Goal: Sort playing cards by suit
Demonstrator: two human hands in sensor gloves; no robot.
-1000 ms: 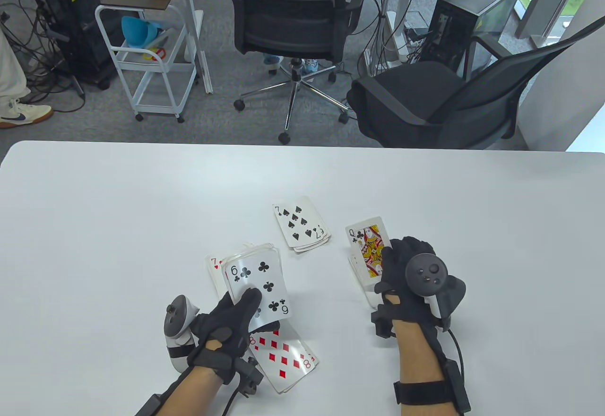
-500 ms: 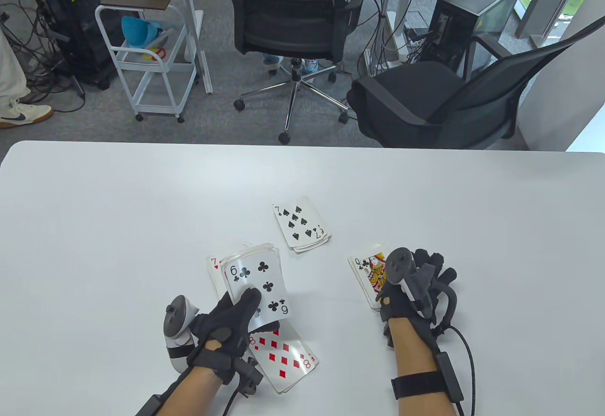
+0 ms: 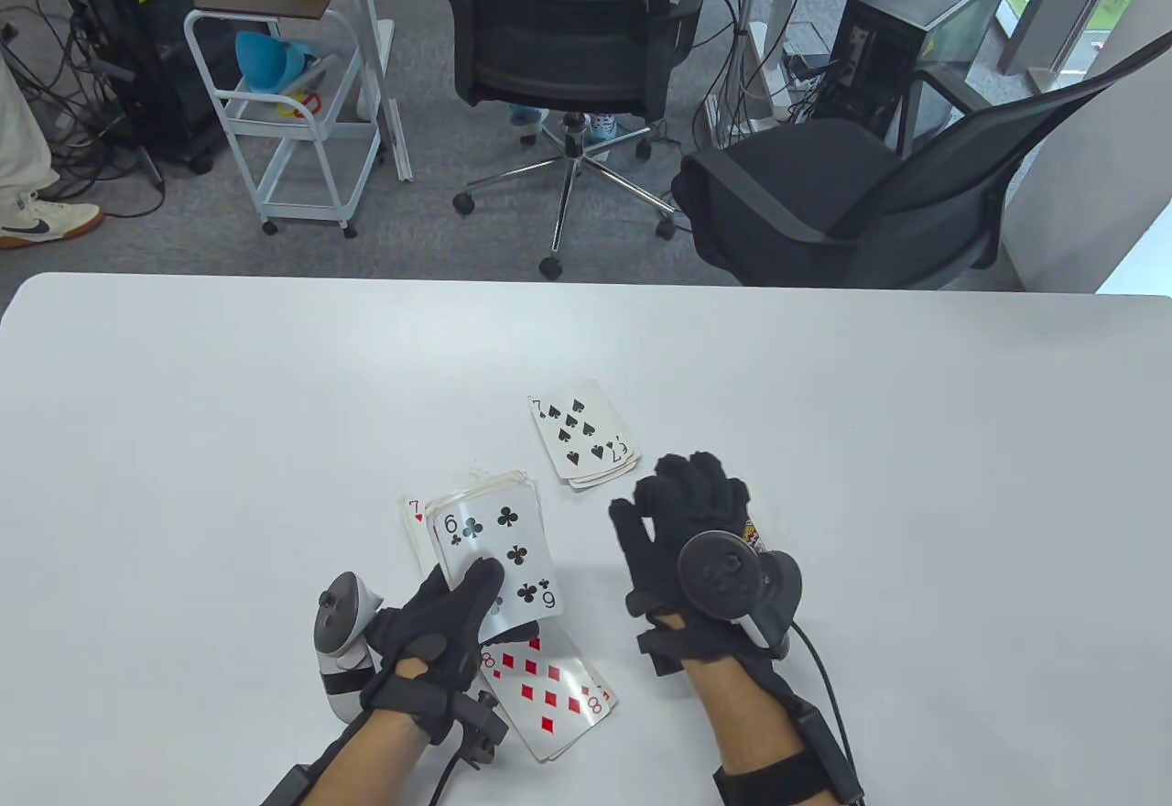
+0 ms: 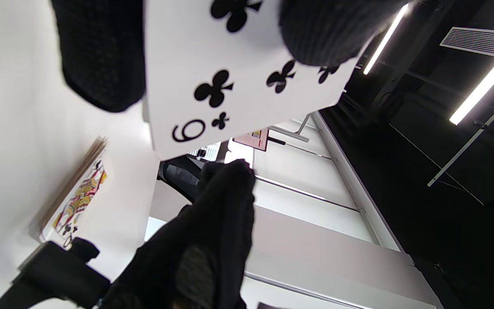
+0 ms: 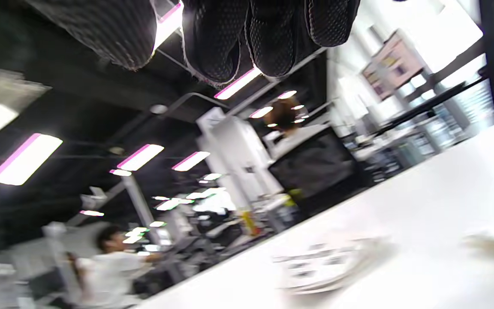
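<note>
1 queen card [image 4: 77, 199] shows clearest from left wrist.

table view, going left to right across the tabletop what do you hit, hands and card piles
left hand → seven of hearts pile → six of clubs atop the held deck → seven of spades pile → right hand → queen of clubs pile, mostly hidden behind that hand

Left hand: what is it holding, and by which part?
The left hand grips a fanned stack of cards topped by the six of clubs, thumb pressed on its near lower edge, fingers underneath.
</note>
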